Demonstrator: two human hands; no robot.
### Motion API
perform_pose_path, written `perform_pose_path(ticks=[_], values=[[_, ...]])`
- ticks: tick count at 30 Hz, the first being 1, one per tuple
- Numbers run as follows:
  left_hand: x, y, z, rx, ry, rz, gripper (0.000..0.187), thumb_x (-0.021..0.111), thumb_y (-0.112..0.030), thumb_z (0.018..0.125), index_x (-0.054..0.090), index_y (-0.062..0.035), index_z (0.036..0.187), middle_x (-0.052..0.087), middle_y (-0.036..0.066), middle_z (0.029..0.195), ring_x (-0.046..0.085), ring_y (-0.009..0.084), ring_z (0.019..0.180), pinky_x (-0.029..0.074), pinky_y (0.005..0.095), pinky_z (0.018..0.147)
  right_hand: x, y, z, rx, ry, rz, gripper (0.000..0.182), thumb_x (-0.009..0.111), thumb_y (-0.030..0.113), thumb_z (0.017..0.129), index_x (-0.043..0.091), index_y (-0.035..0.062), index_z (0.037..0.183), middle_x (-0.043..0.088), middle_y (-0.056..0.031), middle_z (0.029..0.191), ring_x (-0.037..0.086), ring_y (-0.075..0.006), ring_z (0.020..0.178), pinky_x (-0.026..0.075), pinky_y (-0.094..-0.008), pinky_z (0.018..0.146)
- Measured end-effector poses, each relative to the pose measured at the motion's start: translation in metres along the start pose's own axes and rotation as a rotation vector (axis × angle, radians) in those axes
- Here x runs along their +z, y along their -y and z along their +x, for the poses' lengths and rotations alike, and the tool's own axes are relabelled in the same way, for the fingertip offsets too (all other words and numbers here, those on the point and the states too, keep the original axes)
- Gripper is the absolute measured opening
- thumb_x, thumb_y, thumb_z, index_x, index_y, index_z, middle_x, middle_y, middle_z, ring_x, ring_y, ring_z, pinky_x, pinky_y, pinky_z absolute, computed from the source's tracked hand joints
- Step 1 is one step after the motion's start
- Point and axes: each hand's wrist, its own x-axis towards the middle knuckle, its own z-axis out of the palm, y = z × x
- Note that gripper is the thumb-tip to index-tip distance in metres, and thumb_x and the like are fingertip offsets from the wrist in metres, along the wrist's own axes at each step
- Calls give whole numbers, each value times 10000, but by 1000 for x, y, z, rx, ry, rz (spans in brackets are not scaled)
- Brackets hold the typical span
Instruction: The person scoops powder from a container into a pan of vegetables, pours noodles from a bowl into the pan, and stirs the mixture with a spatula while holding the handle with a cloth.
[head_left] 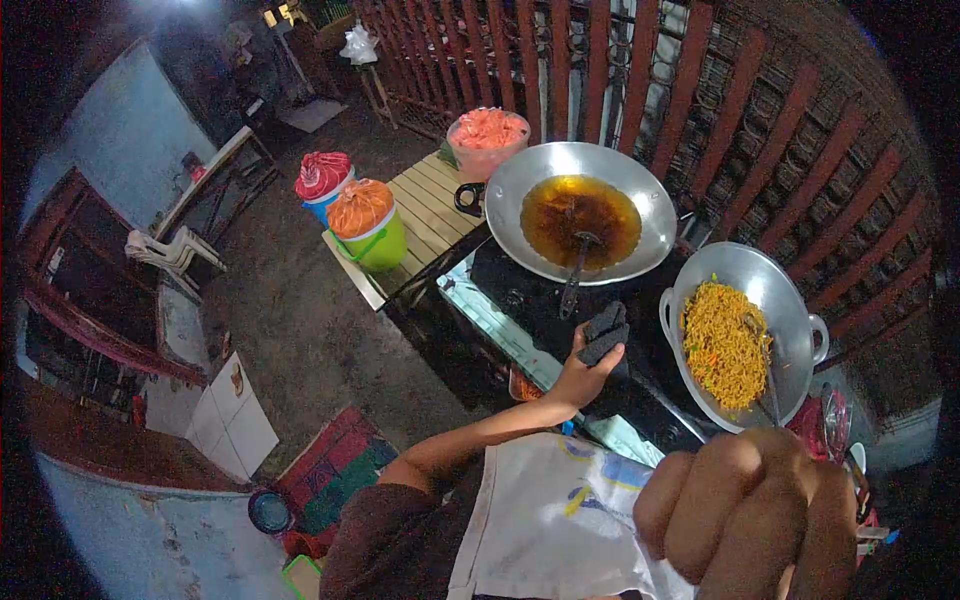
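Note:
My left hand [590, 375] is closed round a dark grey, folded pad [605, 332] at the front of the black stove [645, 400]. Just beyond it, a wok of brown oil [615, 167] holds a ladle [572, 285], whose handle leans over the near rim. My right hand [755, 510] is close to the camera, its fingers curled into a fist; I cannot tell what is inside it. Past that fist, a second two-handled wok [790, 285] contains yellow noodles [722, 345] with orange and green bits and a metal utensil [768, 385].
Left of the oil wok, a slatted bench [425, 200] carries a green bucket [385, 245] with an orange cover, a red-covered container [323, 178] and a tub of pink crackers [487, 130]. A red slatted fence [600, 75] stands behind the stove. White plastic chairs [178, 250] are farther left.

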Motion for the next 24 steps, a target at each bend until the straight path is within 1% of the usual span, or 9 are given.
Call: perform_pose_path(ticks=[5, 7, 9, 16, 18, 19, 20, 21, 24], values=[[-5, -5, -7, -54, 65, -14, 491, 563, -200, 867, 285, -105, 1262, 476, 63, 1162, 445, 168, 1071, 343, 302, 921, -12, -70, 63, -718, -112, -75, 158, 465, 147, 766, 556, 18, 757, 553, -123, 683, 526, -246, 619, 425, -350, 604], [-6, -2, -5, -69, 54, 44, 492, 563, -197, 864, 287, -95, 1258, 467, 68, 1168, 432, 175, 1084, 330, 306, 930, -23, -81, 89, -602, -2, -181, 273, 435, -27, 625, 557, -18, 868, 567, -118, 824, 536, -246, 779, 418, -324, 695], [-5, 5, -3, -92, 32, 150, 493, 563, -191, 858, 289, -77, 1251, 448, 80, 1180, 407, 187, 1108, 305, 313, 949, -25, -91, 111, -550, -53, -349, 337, 394, -51, 645, 529, -10, 951, 532, -104, 917, 525, -237, 812, 422, -311, 721], [-4, 2, -10, -337, -102, 290, 399, 553, -333, 850, 509, -51, 1129, 563, 59, 1012, 498, 159, 969, 409, 312, 814, -51, -81, 190, -359, 53, -643, 262, 449, 27, 738, 557, 11, 976, 598, -121, 804, 598, -214, 743, 475, -320, 677], [-22, 21, -3, -460, -6, 180, 538, 564, -309, 836, 357, -51, 1261, 494, 108, 1156, 435, 218, 1057, 334, 340, 931, -63, -85, 258, -446, 66, -884, 232, 454, 198, 833, 578, 8, 886, 605, -138, 725, 606, -227, 681, 472, -401, 616], [-24, 12, -5, -511, 38, 101, 542, 556, -328, 840, 366, -56, 1269, 481, 123, 1182, 418, 225, 1100, 324, 340, 946, -86, -72, 272, -303, 379, -667, 303, 448, 283, 862, 582, 12, 854, 611, -145, 724, 604, -244, 674, 464, -422, 602], [-19, 7, -5, -563, 68, 27, 547, 548, -347, 844, 375, -61, 1277, 468, 138, 1207, 402, 231, 1142, 314, 339, 960, -94, -61, 234, 364, 335, -277, 303, 443, 281, 873, 582, 12, 866, 607, -148, 725, 602, -289, 682, 462, -442, 624], [-16, 10, -4, -551, 68, 3, 543, 552, -340, 845, 378, -60, 1276, 468, 134, 1210, 405, 229, 1141, 318, 339, 958, -101, -56, 229, 454, 306, -270, 301, 445, 280, 872, 582, 12, 866, 606, -149, 724, 601, -292, 682, 462, -443, 625], [-7, 20, 1, -451, 51, -16, 530, 564, -319, 846, 388, -57, 1272, 466, 121, 1217, 414, 222, 1137, 330, 339, 953, -116, -70, 233, 183, 273, -527, 298, 450, 278, 870, 582, 11, 867, 604, -151, 722, 601, -299, 684, 462, -446, 629]])
